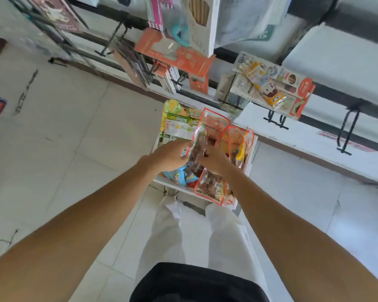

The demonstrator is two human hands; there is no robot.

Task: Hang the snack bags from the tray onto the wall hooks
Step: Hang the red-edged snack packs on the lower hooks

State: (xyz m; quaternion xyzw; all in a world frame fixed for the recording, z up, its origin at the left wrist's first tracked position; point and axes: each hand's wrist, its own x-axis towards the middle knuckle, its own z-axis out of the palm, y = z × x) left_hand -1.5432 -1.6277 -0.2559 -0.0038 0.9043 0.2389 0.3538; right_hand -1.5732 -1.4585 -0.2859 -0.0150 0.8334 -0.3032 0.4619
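Both on it now: L hand (169, 156) grips the left edge of the red-trimmed snack bag (207, 131), R hand (215, 162) pinches its middle, bag tilted up over the tray (169, 184), so prob best to shift grip toward the top, keep it flat & aim for the empty hook (275, 121) on the right

Pale tiled floor (79, 131), white wall (345, 66) with dark horizontal rails (336, 90).

top (196, 282): black | trousers (168, 236): white, loose (shoes unclear) | forearms (85, 214): bare
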